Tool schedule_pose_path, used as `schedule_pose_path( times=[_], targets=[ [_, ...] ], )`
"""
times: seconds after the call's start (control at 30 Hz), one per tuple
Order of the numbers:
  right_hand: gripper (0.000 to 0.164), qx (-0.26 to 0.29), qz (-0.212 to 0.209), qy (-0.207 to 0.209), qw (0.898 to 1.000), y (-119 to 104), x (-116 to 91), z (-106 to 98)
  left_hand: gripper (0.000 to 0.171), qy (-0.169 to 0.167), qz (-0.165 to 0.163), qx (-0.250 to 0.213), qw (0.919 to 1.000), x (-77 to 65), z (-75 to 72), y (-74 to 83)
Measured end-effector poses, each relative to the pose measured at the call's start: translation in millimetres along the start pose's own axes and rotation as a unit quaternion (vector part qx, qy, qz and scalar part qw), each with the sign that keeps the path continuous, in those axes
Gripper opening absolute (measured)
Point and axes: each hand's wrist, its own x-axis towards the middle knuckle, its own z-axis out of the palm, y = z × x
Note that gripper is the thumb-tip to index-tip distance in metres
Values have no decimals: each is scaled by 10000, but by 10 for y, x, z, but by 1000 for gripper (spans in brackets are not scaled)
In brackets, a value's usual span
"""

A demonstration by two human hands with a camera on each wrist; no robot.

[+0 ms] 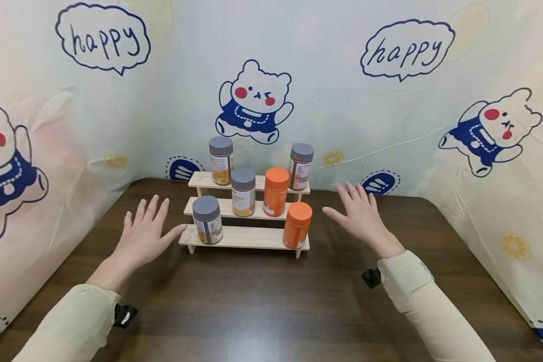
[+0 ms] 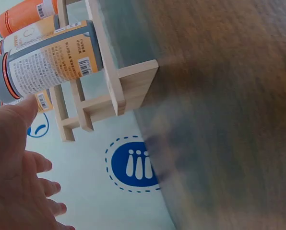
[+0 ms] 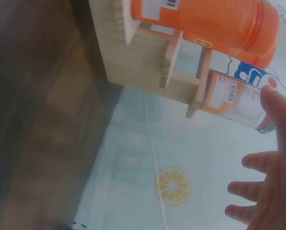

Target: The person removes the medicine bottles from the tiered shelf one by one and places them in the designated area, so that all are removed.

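Observation:
A three-step wooden rack point(image 1: 253, 237) stands mid-table with a pair of bottles on each step. The bottom step bears a grey-capped bottle point(image 1: 207, 220) at left and an orange bottle point(image 1: 297, 225) at right. On the middle step are another grey-capped bottle point(image 1: 243, 192) and a second orange one point(image 1: 276, 192). Two more grey-capped bottles point(image 1: 221, 161) point(image 1: 300, 166) occupy the top step's ends. My left hand point(image 1: 143, 234) is spread left of the rack, thumb near its lower step, holding nothing. To the right, my right hand point(image 1: 361, 213) also has its fingers spread and holds nothing.
The dark wooden table point(image 1: 253, 311) extends around the rack. Behind it and along both sides hangs a pale cloth point(image 1: 330, 100) printed with bears, lemon slices and speech bubbles. A black strap piece point(image 1: 125, 315) shows under the left wrist, another point(image 1: 371, 277) under the right.

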Motion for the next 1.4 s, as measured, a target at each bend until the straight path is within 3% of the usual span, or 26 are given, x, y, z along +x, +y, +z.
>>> schedule_pose_path(
  times=[0.27, 0.6, 0.73, 0.93, 1.2, 1.4],
  targets=[
    [75, 526, -517, 584, 9956, -52, 191, -200, 84, 223, 183, -352, 9990, -38, 61, -90],
    [63, 1420, -912, 1243, 9778, -268, 492, -335, 73, 534, 569, -878, 9931, -92, 233, -195],
    [62, 1831, -871, 1232, 9715, -332, 612, -326, 72, 538, 645, -925, 9922, -110, 320, -210],
    [62, 2424, -659, 1094, 9617, -415, 763, -314, 73, 272, 588, -1081, 9920, -124, 420, -205],
    [57, 2971, -515, 954, 9487, -461, 908, -252, 73, -134, 632, -1143, 9913, -89, 444, -160],
    [52, 3200, -268, 943, 9423, -510, 948, -209, 65, -238, 812, -1084, 9905, -72, 454, -143]
  ],
)
